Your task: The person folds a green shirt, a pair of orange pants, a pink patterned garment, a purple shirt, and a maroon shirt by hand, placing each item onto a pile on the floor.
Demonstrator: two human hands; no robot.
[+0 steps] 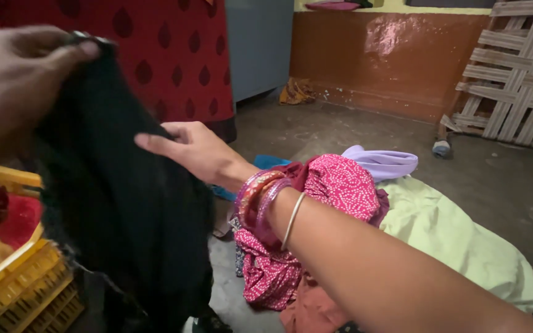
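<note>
A black cloth (124, 203) hangs in front of me at the left. My left hand (10, 80) pinches its top edge high up near the upper left corner. Reaching in from the lower right, my right hand (192, 148) rests against the cloth's right side with fingers stretched toward it; several pink and white bangles ring that wrist. Whether the right hand grips the cloth or only touches it is unclear.
A yellow plastic crate (26, 283) with red and orange clothes sits at the lower left. On the floor lie a pink dotted garment (334, 185), a lilac cloth (384, 161) and a pale green sheet (458, 240). A person in red patterned clothing (174, 55) stands behind. A white lattice frame (513, 74) leans at the right wall.
</note>
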